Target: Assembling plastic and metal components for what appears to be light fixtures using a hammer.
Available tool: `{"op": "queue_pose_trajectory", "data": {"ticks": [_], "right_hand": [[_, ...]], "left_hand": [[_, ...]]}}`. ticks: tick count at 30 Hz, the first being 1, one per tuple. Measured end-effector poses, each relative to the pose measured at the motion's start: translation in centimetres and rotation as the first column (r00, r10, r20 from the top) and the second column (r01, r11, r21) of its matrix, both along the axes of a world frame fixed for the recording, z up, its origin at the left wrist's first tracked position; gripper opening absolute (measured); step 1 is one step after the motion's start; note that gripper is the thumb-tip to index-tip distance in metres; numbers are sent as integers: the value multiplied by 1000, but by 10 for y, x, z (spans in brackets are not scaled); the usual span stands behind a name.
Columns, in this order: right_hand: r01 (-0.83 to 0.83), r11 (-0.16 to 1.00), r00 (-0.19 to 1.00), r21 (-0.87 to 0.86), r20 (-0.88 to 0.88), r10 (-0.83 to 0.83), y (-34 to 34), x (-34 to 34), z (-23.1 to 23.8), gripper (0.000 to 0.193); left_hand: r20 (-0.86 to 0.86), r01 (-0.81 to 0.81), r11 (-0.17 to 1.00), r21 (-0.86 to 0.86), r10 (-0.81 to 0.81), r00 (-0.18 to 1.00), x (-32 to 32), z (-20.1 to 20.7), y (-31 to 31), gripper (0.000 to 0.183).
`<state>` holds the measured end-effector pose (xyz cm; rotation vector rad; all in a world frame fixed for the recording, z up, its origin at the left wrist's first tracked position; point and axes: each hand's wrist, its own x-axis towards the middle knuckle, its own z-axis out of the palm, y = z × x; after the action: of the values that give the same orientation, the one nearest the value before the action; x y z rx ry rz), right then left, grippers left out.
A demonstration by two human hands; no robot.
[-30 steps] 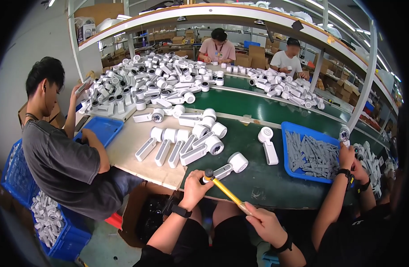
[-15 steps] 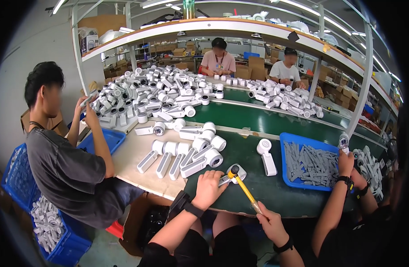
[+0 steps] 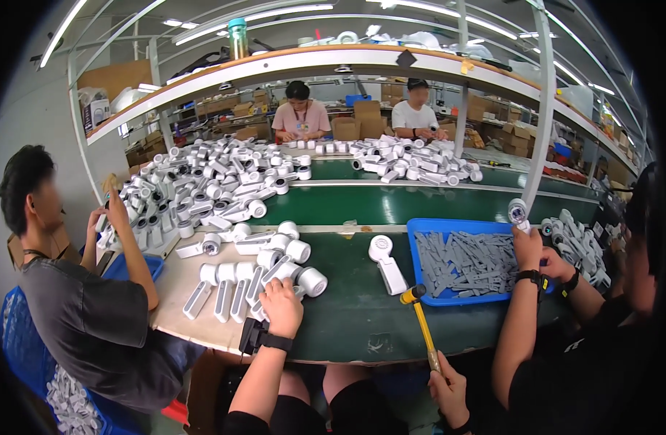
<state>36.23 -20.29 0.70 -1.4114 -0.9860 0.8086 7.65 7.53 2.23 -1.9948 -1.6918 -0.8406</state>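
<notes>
My left hand (image 3: pixel 283 310) has its fingers bent over the handle of a white round-headed handheld device (image 3: pixel 311 282), at the near right end of a row of such devices (image 3: pixel 239 288). The hand covers much of that handle. In my right hand (image 3: pixel 450 391) is a small hammer (image 3: pixel 424 322) with a yellow handle and a yellow-and-black head. It is held upright at the bench's front edge, the hammer head just left of the blue tray's near corner. A lone white device with a dotted round face (image 3: pixel 388 265) lies between my hands, farther back.
A blue tray (image 3: pixel 411 250) of grey strips lies on the right. There a co-worker's hands (image 3: pixel 530 250) hold up another device. Piles of white devices (image 3: pixel 210 174) cover the far left. Another co-worker (image 3: pixel 86 312) sits at left. A shelf (image 3: pixel 304 61) spans above.
My left hand has moved left to the row of devices. The hammer has swung away to the right, off the device it was over. The whole view has turned right.
</notes>
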Motion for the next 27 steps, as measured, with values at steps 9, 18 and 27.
{"op": "queue_pose_trajectory", "data": {"ticks": [9, 18, 27], "right_hand": [[136, 960, 960, 245, -271, -67, -41, -6, -5, 47], [71, 980, 996, 187, -57, -61, -54, -3, -57, 47], [15, 976, 1000, 215, 23, -20, -49, -10, -31, 48]], "left_hand": [[491, 581, 773, -257, -413, 767, 162, 1, -2, 80], [438, 368, 877, -309, -212, 874, 223, -30, 23, 104], [348, 568, 766, -302, -466, 813, 127, -33, 33, 79]]}}
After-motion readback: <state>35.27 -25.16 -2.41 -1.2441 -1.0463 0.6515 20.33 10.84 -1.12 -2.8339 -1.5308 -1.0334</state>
